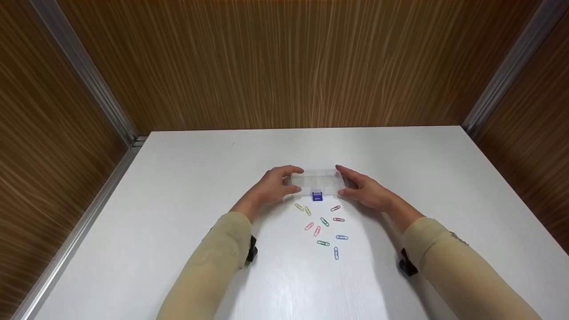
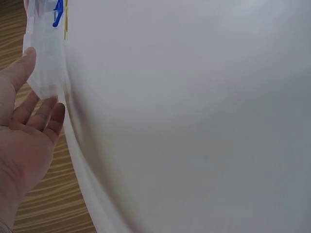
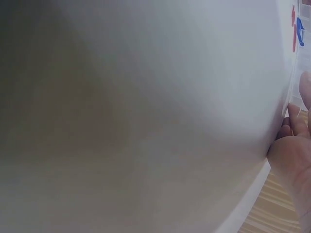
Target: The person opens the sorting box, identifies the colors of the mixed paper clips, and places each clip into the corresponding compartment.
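A clear plastic box (image 1: 318, 181) with a blue latch (image 1: 317, 196) on its near side sits on the white table. My left hand (image 1: 276, 183) grips its left end, thumb at the near edge and fingers at the far side. At the right end, my right hand (image 1: 362, 189) holds it the same way. In the left wrist view the thumb (image 2: 28, 63) lies against the box (image 2: 47, 63). Only part of the right hand (image 3: 296, 141) shows in the right wrist view, at the box's end. I cannot make out anything inside the box.
Several coloured paper clips lie loose on the table in front of the box, among them a yellow paper clip (image 1: 299, 207), a red paper clip (image 1: 338, 219), a green paper clip (image 1: 323, 243) and a blue paper clip (image 1: 336, 253). A wood-grain panel (image 1: 293, 66) rises behind the table.
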`<act>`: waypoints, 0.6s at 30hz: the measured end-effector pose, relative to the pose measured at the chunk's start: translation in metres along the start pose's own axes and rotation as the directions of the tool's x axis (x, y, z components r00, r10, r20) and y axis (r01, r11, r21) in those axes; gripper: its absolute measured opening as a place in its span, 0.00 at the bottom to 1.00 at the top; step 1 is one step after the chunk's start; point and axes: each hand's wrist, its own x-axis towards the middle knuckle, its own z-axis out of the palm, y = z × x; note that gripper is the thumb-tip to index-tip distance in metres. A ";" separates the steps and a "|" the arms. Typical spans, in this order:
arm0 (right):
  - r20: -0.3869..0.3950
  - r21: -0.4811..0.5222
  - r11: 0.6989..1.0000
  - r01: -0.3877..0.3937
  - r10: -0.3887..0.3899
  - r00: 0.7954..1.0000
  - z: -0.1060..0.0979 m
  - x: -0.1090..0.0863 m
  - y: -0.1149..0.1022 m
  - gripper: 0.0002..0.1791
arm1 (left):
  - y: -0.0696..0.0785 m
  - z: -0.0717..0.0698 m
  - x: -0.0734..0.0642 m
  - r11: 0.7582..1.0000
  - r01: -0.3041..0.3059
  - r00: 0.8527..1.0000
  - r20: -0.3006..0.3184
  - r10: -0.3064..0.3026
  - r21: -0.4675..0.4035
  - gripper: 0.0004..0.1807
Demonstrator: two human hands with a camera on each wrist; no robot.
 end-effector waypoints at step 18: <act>0.006 -0.010 1.000 0.016 -0.016 1.000 -0.001 -0.002 -0.003 0.46 | 0.004 -0.007 0.002 0.995 -0.070 0.996 -0.067 0.065 -0.071 0.24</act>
